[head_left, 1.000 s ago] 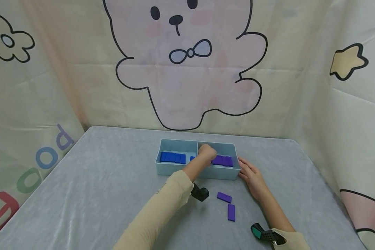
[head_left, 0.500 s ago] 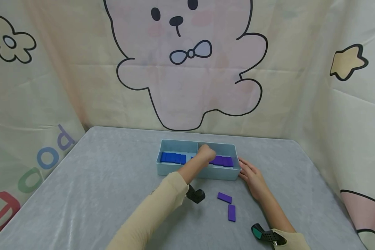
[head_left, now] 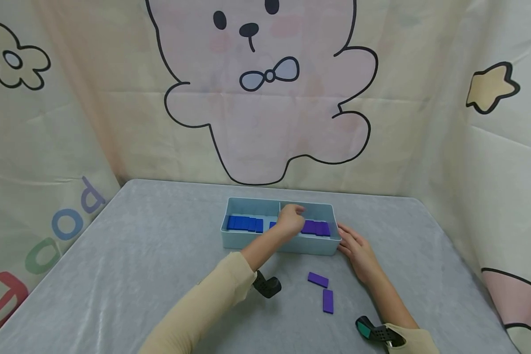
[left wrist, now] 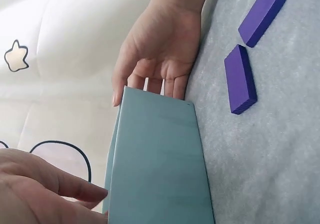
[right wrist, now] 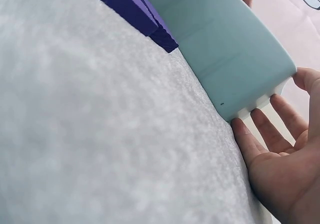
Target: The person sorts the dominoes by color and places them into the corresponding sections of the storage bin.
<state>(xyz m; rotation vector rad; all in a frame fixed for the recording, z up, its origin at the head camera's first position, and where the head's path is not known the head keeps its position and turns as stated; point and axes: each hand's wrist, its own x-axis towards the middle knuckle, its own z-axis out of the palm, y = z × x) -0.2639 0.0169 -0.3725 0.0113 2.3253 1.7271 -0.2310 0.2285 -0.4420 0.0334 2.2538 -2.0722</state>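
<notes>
My left hand [head_left: 290, 220] reaches into the right compartment of a light blue divided box [head_left: 252, 239]. In the left wrist view its fingers [left wrist: 75, 186] pass over the box rim; the fingertips are hidden, so whether they hold anything cannot be seen. To the hand's right lie flat purple domino-like blocks [head_left: 316, 227] in a row, and a bit of blue block [head_left: 272, 224] shows at its left. My right hand [head_left: 356, 252] rests against the box's right end with fingers [right wrist: 267, 129] fairly straight and the thumb at the rim.
Several blue blocks [head_left: 245, 223] lie in a row in the left compartment. Two loose purple blocks, one slanted [head_left: 318, 280] and one lengthwise [head_left: 328, 301], lie on the grey cloth-covered table [head_left: 159, 246] before the box. Printed curtains [head_left: 128, 123] stand behind and at the sides.
My left forearm has swung left and down, and the fingers have straightened toward the right inside the box. The right hand, box and loose blocks stay put.
</notes>
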